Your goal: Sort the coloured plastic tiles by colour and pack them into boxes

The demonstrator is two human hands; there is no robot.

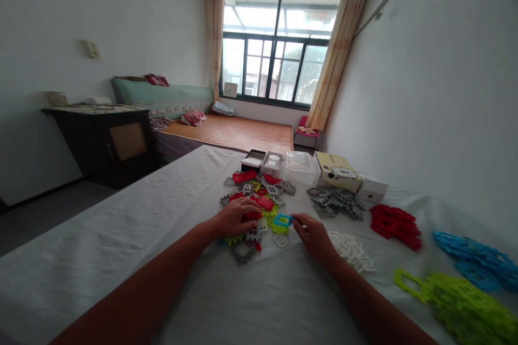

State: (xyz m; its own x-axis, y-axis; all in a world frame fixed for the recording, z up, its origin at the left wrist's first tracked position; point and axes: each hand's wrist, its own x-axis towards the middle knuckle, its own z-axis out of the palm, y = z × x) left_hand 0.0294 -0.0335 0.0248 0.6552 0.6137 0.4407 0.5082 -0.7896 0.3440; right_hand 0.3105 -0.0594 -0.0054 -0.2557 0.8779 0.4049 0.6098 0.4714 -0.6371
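My right hand (312, 234) pinches a blue plastic building piece (283, 220) by its right edge, between thumb and fingers. The piece is a small frame with a notched edge and an open middle. My left hand (237, 216) lies palm down over the mixed pile, fingers spread and a little bent, touching red pieces (253, 214) under them. Its fingertips are partly hidden among the pieces. Around the hands lie yellow-green pieces (270, 221), a grey frame piece (243, 252) and a white window-like piece (280, 240).
To the right are sorted heaps: grey pieces (338, 204), white pieces (351, 250), red pieces (394, 225), blue pieces (477, 259) and yellow-green pieces (465, 302). Behind the pile stand a black box (253, 160), a clear plastic container (299, 164) and a yellow cartoon box (336, 170).
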